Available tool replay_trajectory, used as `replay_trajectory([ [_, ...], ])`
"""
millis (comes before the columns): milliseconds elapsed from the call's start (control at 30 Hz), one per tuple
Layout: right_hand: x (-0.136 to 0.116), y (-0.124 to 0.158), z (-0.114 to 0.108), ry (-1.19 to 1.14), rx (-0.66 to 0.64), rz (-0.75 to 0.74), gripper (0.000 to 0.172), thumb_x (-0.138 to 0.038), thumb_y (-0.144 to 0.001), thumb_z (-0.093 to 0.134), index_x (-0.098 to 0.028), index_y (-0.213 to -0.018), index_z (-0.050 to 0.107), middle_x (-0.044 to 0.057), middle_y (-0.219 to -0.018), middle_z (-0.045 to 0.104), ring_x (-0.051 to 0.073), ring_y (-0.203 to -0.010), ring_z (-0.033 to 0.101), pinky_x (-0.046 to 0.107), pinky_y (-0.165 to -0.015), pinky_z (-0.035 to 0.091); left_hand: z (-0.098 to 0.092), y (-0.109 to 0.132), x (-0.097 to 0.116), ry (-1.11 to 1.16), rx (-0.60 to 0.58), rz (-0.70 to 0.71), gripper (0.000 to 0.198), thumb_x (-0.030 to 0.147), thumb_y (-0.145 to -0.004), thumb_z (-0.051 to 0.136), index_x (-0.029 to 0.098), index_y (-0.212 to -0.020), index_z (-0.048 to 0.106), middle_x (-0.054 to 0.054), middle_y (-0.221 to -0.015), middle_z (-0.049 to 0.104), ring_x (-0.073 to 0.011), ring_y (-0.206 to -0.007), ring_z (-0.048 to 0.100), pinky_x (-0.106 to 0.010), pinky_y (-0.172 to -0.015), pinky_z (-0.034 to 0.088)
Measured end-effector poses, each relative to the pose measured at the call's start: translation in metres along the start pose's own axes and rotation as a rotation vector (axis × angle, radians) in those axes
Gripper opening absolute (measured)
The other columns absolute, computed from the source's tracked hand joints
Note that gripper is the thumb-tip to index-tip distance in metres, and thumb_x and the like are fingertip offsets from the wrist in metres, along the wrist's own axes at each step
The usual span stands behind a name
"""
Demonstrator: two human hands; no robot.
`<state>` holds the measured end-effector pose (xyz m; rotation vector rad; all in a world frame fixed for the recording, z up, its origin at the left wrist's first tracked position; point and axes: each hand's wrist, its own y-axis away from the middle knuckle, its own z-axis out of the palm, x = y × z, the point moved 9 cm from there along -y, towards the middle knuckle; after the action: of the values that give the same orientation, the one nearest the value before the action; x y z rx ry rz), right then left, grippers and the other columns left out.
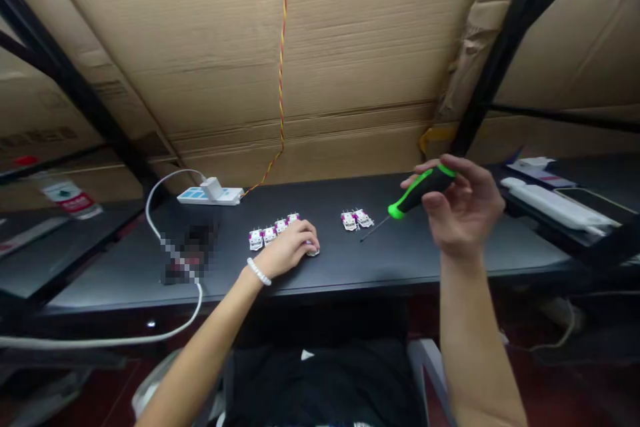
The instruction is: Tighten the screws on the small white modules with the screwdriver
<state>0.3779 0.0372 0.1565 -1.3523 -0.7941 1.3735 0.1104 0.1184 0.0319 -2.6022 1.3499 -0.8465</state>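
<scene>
My right hand (463,203) grips a green and black screwdriver (425,190) by its handle, raised over the table. Its thin shaft slants down and left, the tip close to two small white and purple parts (356,219). My left hand (295,243) rests on the table with curled fingers over another small white part (313,252), which is mostly covered. Just behind and left of that hand, several more white and purple parts (263,237) lie in a slanting row. A pale bracelet circles the left wrist.
On the dark table (320,280) a white power strip (227,196) with a plugged-in adapter lies at back left. A white cable (153,213) loops over the left side. Cardboard (350,47) stands behind. A bottle (73,197) is far left; white items (560,200) lie right.
</scene>
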Motion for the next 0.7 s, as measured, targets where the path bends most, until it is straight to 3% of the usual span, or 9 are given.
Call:
replay_trajectory([
  [200,0.001,0.009,0.029,-0.049,-0.076,0.059,0.043,-0.031,-0.092,0.086,-0.033,-0.134,0.074,0.004,-0.110,0.078,0.022,-0.087,0.082,0.037,-0.073,0.072,0.005,0.000,0.007,-0.009,0.008,-0.007,0.025,0.020,-0.107,0.057,0.019,-0.094,0.077,-0.011,-0.119,0.071,-0.0245,-0.114,0.069,-0.041,-0.108,0.056],
  [467,0.023,0.032,0.071,-0.045,-0.108,0.203,0.039,-0.028,-0.094,0.082,-0.030,-0.132,0.073,0.006,-0.114,0.078,0.022,-0.091,0.081,0.041,-0.079,0.072,0.009,0.005,0.003,0.062,0.045,-0.037,0.018,0.020,-0.104,0.066,0.020,-0.101,0.083,-0.011,-0.122,0.079,-0.0265,-0.121,0.074,-0.043,-0.111,0.058],
  [700,0.032,0.044,0.087,-0.077,-0.153,0.232,0.040,-0.026,-0.096,0.081,-0.033,-0.134,0.073,0.006,-0.119,0.077,0.022,-0.097,0.081,0.038,-0.081,0.069,0.009,0.010,-0.003,0.199,0.110,-0.091,0.010,0.020,-0.098,0.076,0.020,-0.100,0.085,-0.010,-0.124,0.082,-0.0271,-0.125,0.074,-0.047,-0.114,0.058],
])
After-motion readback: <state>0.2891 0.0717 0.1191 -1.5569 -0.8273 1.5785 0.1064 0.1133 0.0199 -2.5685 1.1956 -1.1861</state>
